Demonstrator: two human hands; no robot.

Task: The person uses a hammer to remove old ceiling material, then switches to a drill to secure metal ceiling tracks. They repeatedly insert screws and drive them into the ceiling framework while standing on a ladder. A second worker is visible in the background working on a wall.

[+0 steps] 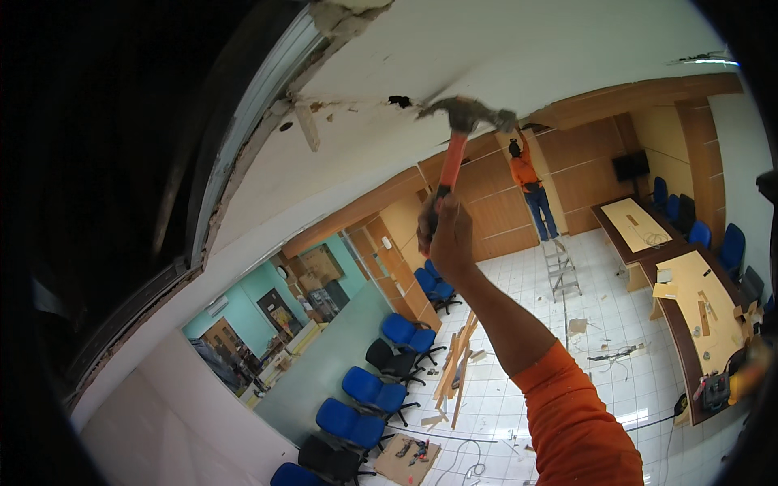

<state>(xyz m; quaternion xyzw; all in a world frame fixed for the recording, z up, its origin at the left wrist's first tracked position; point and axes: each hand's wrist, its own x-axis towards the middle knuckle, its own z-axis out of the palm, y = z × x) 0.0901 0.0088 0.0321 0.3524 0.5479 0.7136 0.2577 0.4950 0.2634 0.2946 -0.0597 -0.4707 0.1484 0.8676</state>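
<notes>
My right hand [452, 240], raised on an arm in an orange sleeve, is closed around the handle of a claw hammer [454, 162]. The hammer stands nearly upright, its metal head at the top and slightly blurred. Behind the head is the white ceiling panel [519, 49], with a dark ragged hole [399, 101] just left of the claw. I cannot tell whether the head touches the panel. A small pale strip of wood [308, 127] hangs from the panel farther left. My left hand is out of the picture.
A dark ceiling opening with a metal-edged frame [251, 105] fills the left. Another person [527, 174] in orange stands on a stepladder [561, 267], reaching up. Below are a row of chairs [361, 385], loose wood strips [455, 364], tools on a board [409, 458] and long tables [689, 324].
</notes>
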